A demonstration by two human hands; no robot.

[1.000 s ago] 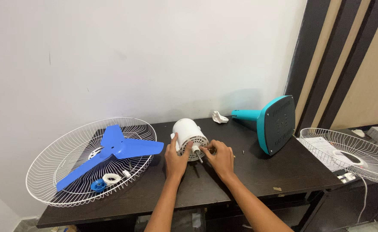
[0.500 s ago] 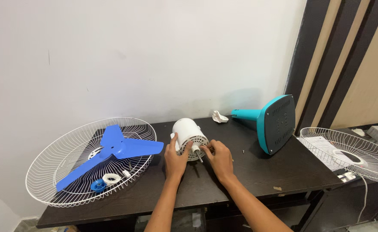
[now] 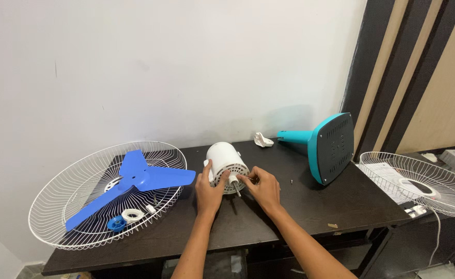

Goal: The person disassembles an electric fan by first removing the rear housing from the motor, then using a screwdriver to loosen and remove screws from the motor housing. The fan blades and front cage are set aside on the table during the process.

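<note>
A: What's the biggest thing in view?

B: The dark worktop [image 3: 289, 217], against a white wall. On its left end lies a white wire fan guard [image 3: 67, 206], overhanging the edge, with a blue 3-blade fan blade [image 3: 134, 178] lying inside it.

A: And on the right?

B: A second white wire guard [image 3: 418, 181] sits beyond the worktop's right end. On the worktop itself a teal fan base [image 3: 330, 147] lies on its side, its slotted underside facing the camera and its neck pointing left.

A: Where is the motor?

B: The white fan motor housing [image 3: 225, 157] lies near the middle of the worktop, towards the back, with its vented face and shaft [image 3: 234, 185] turned toward the person.

A: What are the hands doing?

B: The left hand [image 3: 209, 194] is clamped on the housing's left side, thumb up along it. The right hand [image 3: 263, 188] has its fingertips pinched together at the vented face, just right of the shaft; what they pinch is too small to tell.

A: Any small parts?

B: Inside the left guard, a white ring [image 3: 132, 215] and a blue round nut [image 3: 116, 223] lie near the front rim. A small white bracket [image 3: 262, 140] rests behind the motor, beside the teal neck.
</note>
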